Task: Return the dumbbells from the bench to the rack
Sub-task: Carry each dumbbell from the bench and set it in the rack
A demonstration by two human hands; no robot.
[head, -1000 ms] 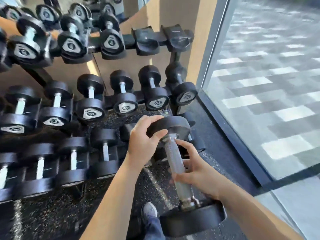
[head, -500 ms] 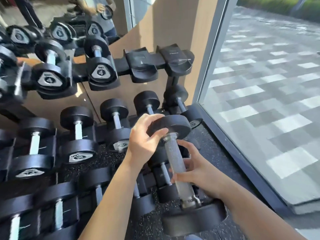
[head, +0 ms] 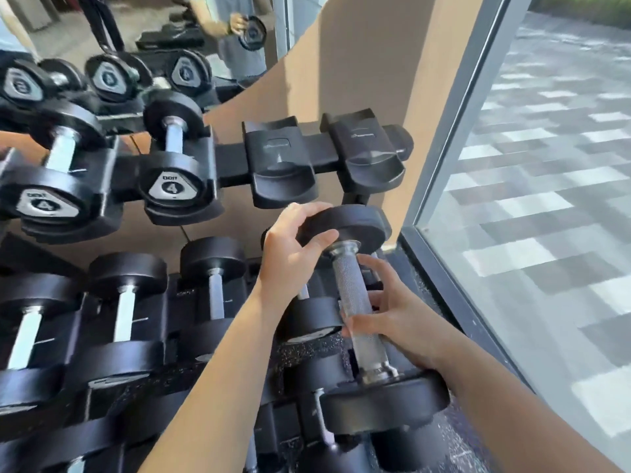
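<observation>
I hold one black dumbbell with a knurled steel handle, tilted almost on end in front of the rack. My left hand grips the rim of its upper head. My right hand is wrapped around the handle, just above the lower head. The black tiered rack stands behind it. Two vacant saddles sit at the right end of the top tier, just above the held dumbbell. The bench is out of view.
Dumbbells marked 4 fill the top tier's left saddles, and more fill the lower tiers. A mirror hangs behind. A glass wall with a metal frame runs close on the right. The floor is speckled rubber.
The view has tilted upward, so the top tier and its vacant saddles now sit lower in frame, nearer the dumbbell. The dumbbell has risen towards them. Both hands keep the same grip.
</observation>
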